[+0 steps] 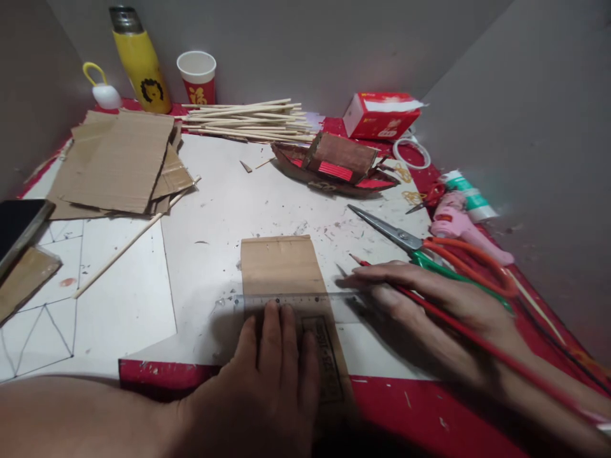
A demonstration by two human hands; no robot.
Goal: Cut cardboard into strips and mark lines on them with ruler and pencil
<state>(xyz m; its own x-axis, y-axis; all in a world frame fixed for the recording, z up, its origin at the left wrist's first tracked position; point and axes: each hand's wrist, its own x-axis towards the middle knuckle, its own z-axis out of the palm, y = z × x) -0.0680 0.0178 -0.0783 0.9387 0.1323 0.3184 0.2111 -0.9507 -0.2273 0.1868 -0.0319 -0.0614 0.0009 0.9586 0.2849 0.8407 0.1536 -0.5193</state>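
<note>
My left hand (267, 381) lies flat at the bottom centre, its fingertips pressing a clear ruler (298, 300) down across a rectangular strip of brown cardboard (281, 267). My right hand (429, 299) rests palm down at the ruler's right end. A long red pencil (472, 337) is tucked along its fingers, tip pointing up and left near the cardboard's right edge. The cardboard strip lies on a white sheet (214, 210) that covers a red table.
Scissors (420, 245) with orange and green handles lie just behind my right hand, a pink glue gun (461, 226) beyond them. A cardboard boat model (337, 166), a bundle of wooden sticks (248, 121), stacked cardboard (114, 162), a yellow flask (140, 60), paper cup (197, 76) and red box (382, 116) stand farther back.
</note>
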